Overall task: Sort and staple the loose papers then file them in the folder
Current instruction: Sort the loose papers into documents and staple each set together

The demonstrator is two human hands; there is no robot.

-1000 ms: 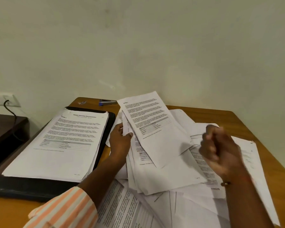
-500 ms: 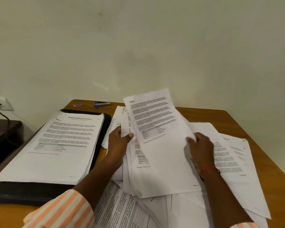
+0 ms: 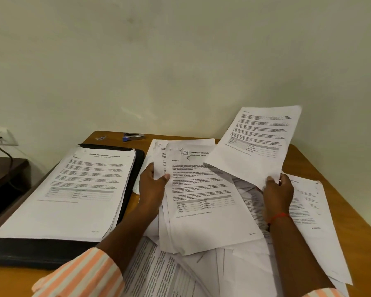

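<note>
A heap of loose printed papers [image 3: 240, 260] covers the right half of the wooden table. My left hand [image 3: 152, 189] grips the left edge of a small stack of sheets [image 3: 201, 202] lying on the heap; its top page has a torn upper corner. My right hand [image 3: 277, 194] pinches the bottom corner of a single printed sheet [image 3: 257, 142] and holds it lifted and tilted to the right above the heap. On the left lies an open black folder [image 3: 41, 251] with a neat pile of filed pages [image 3: 73, 189] on it. A blue stapler [image 3: 133, 137] sits at the table's far edge.
The table [image 3: 351, 200] stands against a pale wall. A small scrap [image 3: 100, 137] lies beside the stapler. At the far left a dark side table [image 3: 2, 172] sits below a wall socket [image 3: 0, 137] with a black cable plugged in.
My right hand came down from the air, took the top sheet and lifted it off to the right, uncovering a page with a torn corner. My left hand kept its hold on the stack.
</note>
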